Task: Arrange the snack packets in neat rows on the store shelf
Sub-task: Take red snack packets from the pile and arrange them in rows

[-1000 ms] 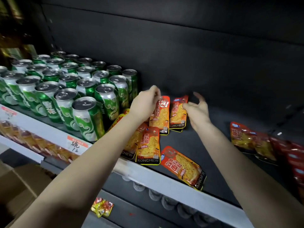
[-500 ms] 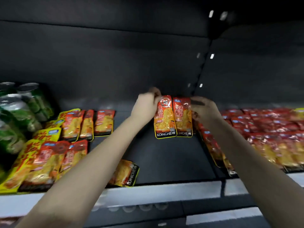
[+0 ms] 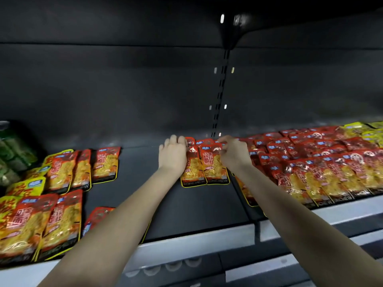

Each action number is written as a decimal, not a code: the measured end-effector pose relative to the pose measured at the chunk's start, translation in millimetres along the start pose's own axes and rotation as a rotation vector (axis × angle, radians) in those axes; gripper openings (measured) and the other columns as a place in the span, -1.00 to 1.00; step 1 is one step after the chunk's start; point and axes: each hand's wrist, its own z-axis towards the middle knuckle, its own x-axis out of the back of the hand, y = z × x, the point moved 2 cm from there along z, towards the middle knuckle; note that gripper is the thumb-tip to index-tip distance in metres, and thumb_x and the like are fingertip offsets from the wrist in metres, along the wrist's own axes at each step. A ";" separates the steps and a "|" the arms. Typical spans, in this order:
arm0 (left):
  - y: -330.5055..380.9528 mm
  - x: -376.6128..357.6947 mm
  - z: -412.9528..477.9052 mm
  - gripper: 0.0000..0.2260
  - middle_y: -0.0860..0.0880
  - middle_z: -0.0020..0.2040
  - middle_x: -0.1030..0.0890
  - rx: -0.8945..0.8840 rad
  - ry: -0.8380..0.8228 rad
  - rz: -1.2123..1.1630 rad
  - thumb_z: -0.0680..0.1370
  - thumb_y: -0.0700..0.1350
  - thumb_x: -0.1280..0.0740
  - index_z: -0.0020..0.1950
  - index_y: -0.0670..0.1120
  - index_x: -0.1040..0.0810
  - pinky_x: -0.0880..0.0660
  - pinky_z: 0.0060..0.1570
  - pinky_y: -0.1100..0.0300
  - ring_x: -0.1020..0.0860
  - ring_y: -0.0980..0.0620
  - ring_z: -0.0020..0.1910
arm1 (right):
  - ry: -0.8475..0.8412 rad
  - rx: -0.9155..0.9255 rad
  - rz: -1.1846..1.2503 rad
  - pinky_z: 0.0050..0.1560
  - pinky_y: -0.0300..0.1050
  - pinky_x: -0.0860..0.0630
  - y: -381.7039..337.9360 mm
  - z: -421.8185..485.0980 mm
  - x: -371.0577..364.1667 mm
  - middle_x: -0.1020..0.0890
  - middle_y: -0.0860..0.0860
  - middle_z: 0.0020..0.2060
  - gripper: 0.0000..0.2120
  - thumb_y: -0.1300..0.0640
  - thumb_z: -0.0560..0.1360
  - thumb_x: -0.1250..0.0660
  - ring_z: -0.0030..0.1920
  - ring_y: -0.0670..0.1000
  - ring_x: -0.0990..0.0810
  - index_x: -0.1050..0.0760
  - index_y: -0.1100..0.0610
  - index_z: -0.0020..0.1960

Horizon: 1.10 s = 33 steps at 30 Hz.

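Two orange-red snack packets (image 3: 205, 168) lie side by side on the dark shelf (image 3: 186, 208), near its back wall. My left hand (image 3: 173, 155) grips the left packet's top edge. My right hand (image 3: 233, 154) holds the top of the right packet. More packets of the same kind lie in loose rows at the left (image 3: 83, 168) and front left (image 3: 39, 224). One packet (image 3: 97, 216) is partly hidden under my left forearm.
A dense block of red packets (image 3: 321, 162) fills the shelf to the right, with yellow packets (image 3: 362, 129) behind it. Green cans (image 3: 12, 154) stand at the far left. The white shelf rail (image 3: 196, 243) runs along the front edge. A slotted upright (image 3: 219, 94) divides the back wall.
Both hands carried the two packets to the right, away from the cans, and lowered them onto the shelf beside the red block. The view has followed to the right.
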 end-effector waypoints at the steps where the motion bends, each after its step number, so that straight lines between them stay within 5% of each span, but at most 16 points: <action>1: 0.2 1.1 -0.6 -0.80 -0.12 0.17 -0.44 0.001 0.006 -0.001 0.62 -0.10 -0.14 0.20 -0.11 -0.43 -0.32 0.13 0.02 -0.42 -0.14 0.17 | -0.005 0.024 -0.047 -0.22 -0.16 -0.57 -2.0 -1.3 -0.8 -0.64 0.10 -0.13 -0.59 0.38 0.46 -0.27 -0.21 0.04 -0.61 -0.44 0.12 0.27; 5: -5.5 10.8 -3.3 -0.78 -0.11 0.17 -0.45 0.034 0.034 -0.072 0.61 -0.03 -0.16 0.20 -0.07 -0.43 -0.32 0.14 0.02 -0.40 -0.14 0.18 | 0.082 0.162 -0.160 -0.06 -0.10 -0.57 -17.9 -8.1 1.8 -0.47 0.10 0.19 -0.63 0.31 0.48 -0.26 0.00 0.13 -0.59 -0.45 0.10 0.26; 10: -30.7 40.1 -12.2 -0.77 -0.12 0.19 -0.45 0.113 0.086 -0.060 0.61 -0.06 -0.15 0.24 -0.06 -0.42 -0.30 0.14 0.01 -0.39 -0.16 0.19 | 0.079 0.368 -0.148 -0.01 -0.06 -0.54 -62.6 -10.3 -18.3 -0.49 0.04 0.13 -0.68 0.26 0.48 -0.23 0.03 0.09 -0.59 -0.49 0.03 0.20; 16: -99.3 86.8 -45.1 -0.73 -0.11 0.22 -0.46 0.237 0.139 0.048 0.57 -0.15 -0.15 0.25 -0.02 -0.43 -0.31 0.15 -0.01 -0.39 -0.18 0.21 | -0.132 0.554 -0.037 0.11 -0.11 -0.47 -134.3 -26.9 -87.9 -0.54 0.11 0.06 -0.71 0.24 0.45 -0.25 0.03 0.09 -0.58 -0.53 0.10 0.15; 26: -214.4 119.3 -100.7 -0.65 -0.13 0.29 -0.48 0.536 0.034 0.135 0.59 0.03 -0.16 0.34 -0.03 -0.41 -0.30 0.26 0.01 -0.41 -0.17 0.30 | -0.358 0.593 -0.094 0.26 -0.10 -0.32 -200.9 -51.3 -168.6 -0.53 0.21 0.21 -0.63 0.18 0.51 -0.23 0.26 0.21 -0.45 -0.41 0.17 0.31; 33: -238.2 111.4 -100.5 -0.54 -0.18 0.33 -0.44 0.601 -0.112 0.083 0.60 0.10 -0.14 0.39 -0.15 -0.31 -0.19 0.37 -0.03 -0.37 -0.17 0.35 | -0.433 0.555 -0.060 0.17 -0.06 -0.43 -229.8 -53.9 -199.0 -0.65 0.18 0.05 -0.65 0.09 0.51 -0.27 0.17 0.19 -0.54 -0.49 0.24 0.22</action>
